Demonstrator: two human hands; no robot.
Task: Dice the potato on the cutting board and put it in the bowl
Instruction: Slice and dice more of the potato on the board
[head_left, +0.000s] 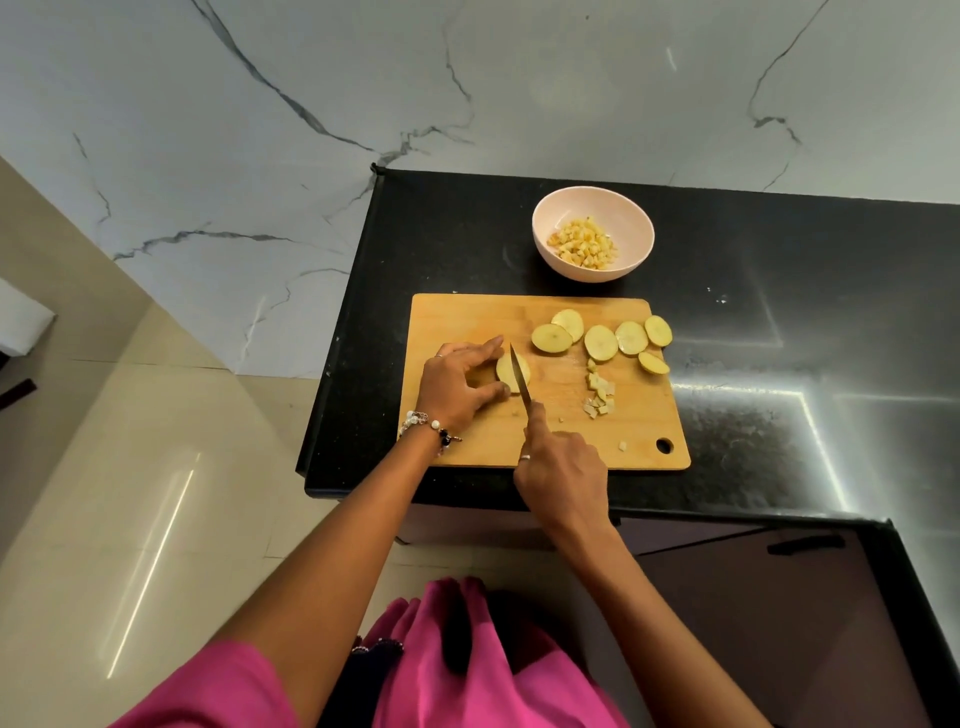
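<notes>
While your left hand (457, 387) pinches a potato slice (511, 373) flat on the board (467, 322), fingers arched clear of the edge, your right hand (563, 475) grips the knife (519, 376), forefinger along the spine to steer the cut. Spare slices (600, 342) wait at the board's far right, out of the blade's way; a few dice (600, 397) lie beside them. Behind the board on the bench (779, 260), the bowl (631, 208) already holds dice. Your left hand covers part of the slice, and your right hides the handle
</notes>
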